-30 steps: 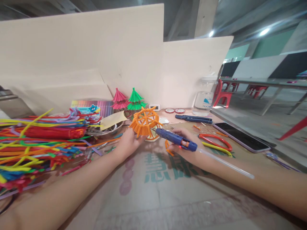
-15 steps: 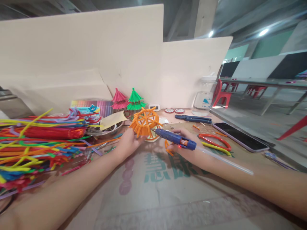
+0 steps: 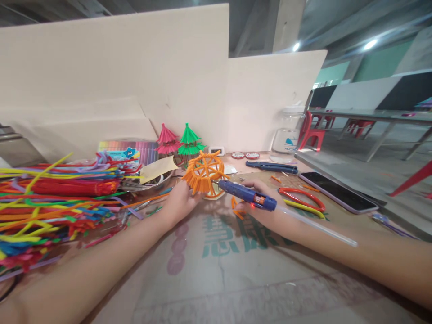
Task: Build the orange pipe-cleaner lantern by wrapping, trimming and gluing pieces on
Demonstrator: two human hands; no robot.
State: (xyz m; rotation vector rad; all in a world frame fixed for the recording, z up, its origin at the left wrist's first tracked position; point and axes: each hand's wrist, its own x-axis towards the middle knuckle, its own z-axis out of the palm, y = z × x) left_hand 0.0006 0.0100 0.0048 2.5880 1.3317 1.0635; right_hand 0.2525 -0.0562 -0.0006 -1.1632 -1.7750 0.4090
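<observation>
Pipe-cleaner framework, orange with spokes across its top, sits right at the far end of our left hand, which is closed on its lower left edge. Just right of the framework, our right hand is wrapped around a blue hot-glue gun, its nozzle at the framework's front edge, though we cannot tell whether they touch. Behind the framework we see a green pipe-cleaner tree, and well to the right of the framework lies a smartphone
</observation>
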